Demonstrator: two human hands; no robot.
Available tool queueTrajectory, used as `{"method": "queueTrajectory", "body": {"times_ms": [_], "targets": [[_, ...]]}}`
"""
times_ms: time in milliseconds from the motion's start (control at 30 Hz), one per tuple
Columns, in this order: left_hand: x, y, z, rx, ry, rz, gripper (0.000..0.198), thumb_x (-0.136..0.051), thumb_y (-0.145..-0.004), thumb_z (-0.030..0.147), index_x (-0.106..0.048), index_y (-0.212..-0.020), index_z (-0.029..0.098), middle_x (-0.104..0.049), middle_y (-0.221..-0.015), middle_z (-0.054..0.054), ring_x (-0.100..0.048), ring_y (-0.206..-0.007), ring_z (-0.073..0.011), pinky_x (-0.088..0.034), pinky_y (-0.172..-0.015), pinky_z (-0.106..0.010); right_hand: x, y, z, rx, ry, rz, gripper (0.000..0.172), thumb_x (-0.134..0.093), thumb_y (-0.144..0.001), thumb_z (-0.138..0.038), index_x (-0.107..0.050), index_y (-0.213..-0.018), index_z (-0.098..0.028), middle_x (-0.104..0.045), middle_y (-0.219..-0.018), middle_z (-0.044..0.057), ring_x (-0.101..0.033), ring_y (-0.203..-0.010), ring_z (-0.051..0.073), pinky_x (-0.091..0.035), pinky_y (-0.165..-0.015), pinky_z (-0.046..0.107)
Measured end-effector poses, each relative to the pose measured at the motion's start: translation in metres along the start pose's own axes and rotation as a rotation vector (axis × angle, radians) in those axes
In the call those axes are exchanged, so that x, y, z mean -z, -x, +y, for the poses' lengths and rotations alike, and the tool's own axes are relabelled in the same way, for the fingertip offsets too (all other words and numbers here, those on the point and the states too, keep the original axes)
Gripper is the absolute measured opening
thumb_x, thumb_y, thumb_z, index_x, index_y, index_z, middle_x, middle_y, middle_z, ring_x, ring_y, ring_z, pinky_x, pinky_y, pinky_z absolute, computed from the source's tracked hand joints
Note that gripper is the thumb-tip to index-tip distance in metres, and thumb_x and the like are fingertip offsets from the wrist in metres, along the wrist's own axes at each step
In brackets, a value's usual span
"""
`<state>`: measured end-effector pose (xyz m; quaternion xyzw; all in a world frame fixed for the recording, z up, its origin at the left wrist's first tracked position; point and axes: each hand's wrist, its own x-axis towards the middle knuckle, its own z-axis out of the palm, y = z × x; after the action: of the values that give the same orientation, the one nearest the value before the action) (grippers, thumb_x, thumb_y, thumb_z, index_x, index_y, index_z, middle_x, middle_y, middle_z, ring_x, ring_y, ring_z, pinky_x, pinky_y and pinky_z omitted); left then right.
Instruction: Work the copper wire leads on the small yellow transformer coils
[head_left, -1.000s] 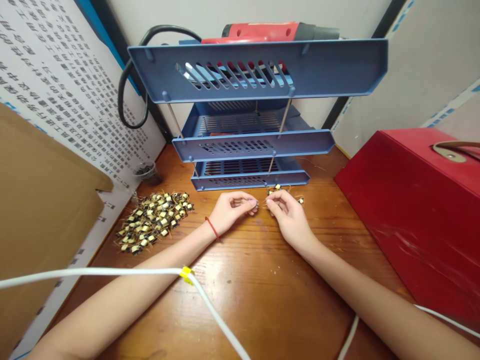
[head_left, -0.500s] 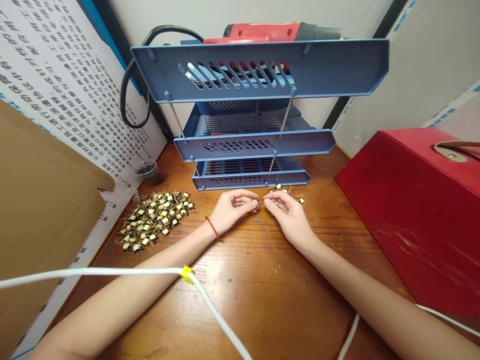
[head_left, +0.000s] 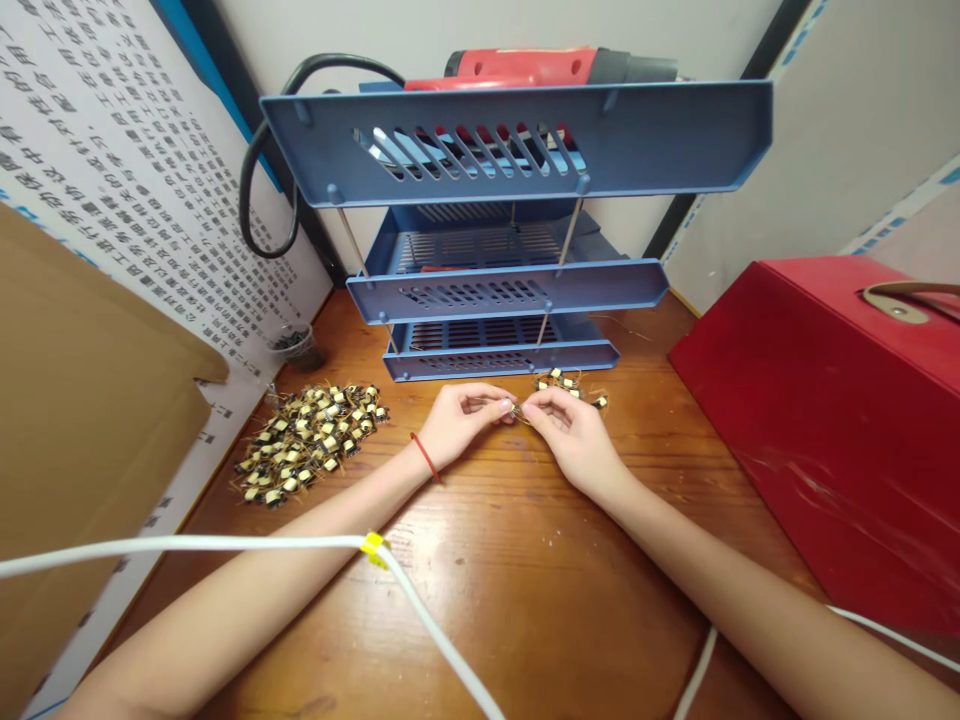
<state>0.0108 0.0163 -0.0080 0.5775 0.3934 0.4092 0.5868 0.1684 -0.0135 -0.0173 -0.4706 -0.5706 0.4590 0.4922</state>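
Between the thumb and fingers of my left hand (head_left: 474,415) is a small transformer coil (head_left: 514,410), mostly covered by the fingertips. My right hand (head_left: 564,428) pinches at a thin copper wire on the coil's right side; the fingertips of both hands nearly meet. A few more such coils (head_left: 556,380), with yellow tape, black bases and loose copper leads, lie just behind my right hand. A large heap of the same coils (head_left: 307,440) spreads over the wooden table to the left of my left hand.
Behind my hands stands a blue three-tier tray rack (head_left: 502,362) with a red heat gun (head_left: 525,67) on top. A plastic cup (head_left: 298,347) of dark bits is at the back left, a red box (head_left: 817,420) at right. A white cable (head_left: 435,615) crosses in front.
My right hand has shifted slightly left and closed in on the coil, its fingertips now at the wire. My left hand has stayed nearly still.
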Motion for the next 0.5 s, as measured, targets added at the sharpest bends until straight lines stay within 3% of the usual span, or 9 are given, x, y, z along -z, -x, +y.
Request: {"method": "queueTrajectory", "body": {"times_ms": [200,500], "targets": [[0.0008,0.0003,0.0022,0.019,0.013,-0.11,0.028,-0.07,-0.065,0.036,-0.068,-0.075,0.01,-0.068,-0.065,-0.006,-0.062,-0.059,-0.0131,-0.051,-0.067,-0.026,0.0,0.0019,-0.0036,0.019,0.086,0.018,0.013,-0.055,-0.077,-0.03,-0.054,-0.07,-0.019,-0.059,-0.068,0.001,-0.055,-0.062,0.014,-0.044,-0.057,0.026],[0.0008,0.0018,0.0035,0.013,-0.098,-0.121,0.026,-0.07,-0.065,0.035,-0.067,-0.073,0.01,-0.068,-0.065,-0.007,-0.06,-0.056,-0.0121,-0.051,-0.062,-0.025,-0.0006,0.0045,-0.0066,0.067,0.197,0.036,0.012,-0.051,-0.078,-0.028,-0.052,-0.069,-0.02,-0.055,-0.067,0.001,-0.052,-0.063,0.015,-0.04,-0.057,0.026]]}}
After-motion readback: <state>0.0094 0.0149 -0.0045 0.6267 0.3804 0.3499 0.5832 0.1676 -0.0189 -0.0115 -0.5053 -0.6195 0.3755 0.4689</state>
